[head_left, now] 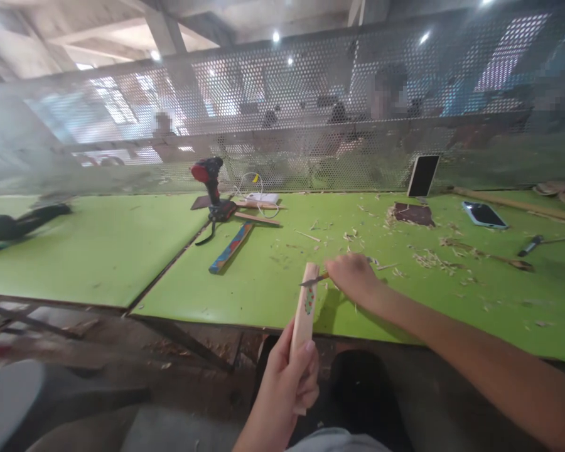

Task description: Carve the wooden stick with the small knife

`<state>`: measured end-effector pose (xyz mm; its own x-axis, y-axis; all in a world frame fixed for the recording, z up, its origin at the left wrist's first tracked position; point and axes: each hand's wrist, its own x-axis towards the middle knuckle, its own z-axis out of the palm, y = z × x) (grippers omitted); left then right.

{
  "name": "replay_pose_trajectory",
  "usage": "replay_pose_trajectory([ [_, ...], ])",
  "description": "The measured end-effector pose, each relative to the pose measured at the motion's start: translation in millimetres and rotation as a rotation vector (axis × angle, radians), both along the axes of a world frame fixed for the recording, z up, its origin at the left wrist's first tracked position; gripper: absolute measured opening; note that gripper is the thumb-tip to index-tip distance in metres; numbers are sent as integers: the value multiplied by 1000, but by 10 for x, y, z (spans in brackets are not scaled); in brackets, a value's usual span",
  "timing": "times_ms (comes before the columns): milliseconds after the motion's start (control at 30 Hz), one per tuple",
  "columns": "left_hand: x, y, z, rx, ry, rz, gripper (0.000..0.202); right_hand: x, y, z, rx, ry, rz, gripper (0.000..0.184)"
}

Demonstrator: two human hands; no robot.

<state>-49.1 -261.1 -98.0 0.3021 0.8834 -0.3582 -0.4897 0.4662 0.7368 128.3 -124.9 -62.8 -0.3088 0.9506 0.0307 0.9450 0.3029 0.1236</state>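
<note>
At the table's (183, 285) front edge, the left hand (289, 373) grips the lower part of a wood strip (304, 321), probably light and stiff, best held there, clear of the blade. The right hand (355, 276) clasps a knife (315, 280) across its upper end.

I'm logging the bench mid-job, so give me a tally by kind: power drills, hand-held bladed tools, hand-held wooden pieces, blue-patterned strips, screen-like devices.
Power drill: 1
Bladed tool, in the right hand: 1
Wooden piece, in the left hand: 1
Blue-patterned strip: 1
Screen-like devices: 2, a flat-lying phone and an upright dark panel
Total: 6
</note>
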Motion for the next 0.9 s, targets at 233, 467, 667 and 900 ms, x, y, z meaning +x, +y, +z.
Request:
replay_pose_trajectory([
  [233, 18, -211, -196, -56, 58, -29, 99, 433, 509, 141, 7, 88, -270, 31],
  [467, -46, -258, -206, -116, -4, -104, 105, 885, 608, 204, 12, 164, -306, 37],
  [667, -75, -135, -125, -47, -44, -45, 95, 419, 157, 128, -36, 210, -136, 35],
  [900, -110, 49, -114, 9, -30, 14, 85, 288, 78, 253, -55, 295, -80, 35],
])
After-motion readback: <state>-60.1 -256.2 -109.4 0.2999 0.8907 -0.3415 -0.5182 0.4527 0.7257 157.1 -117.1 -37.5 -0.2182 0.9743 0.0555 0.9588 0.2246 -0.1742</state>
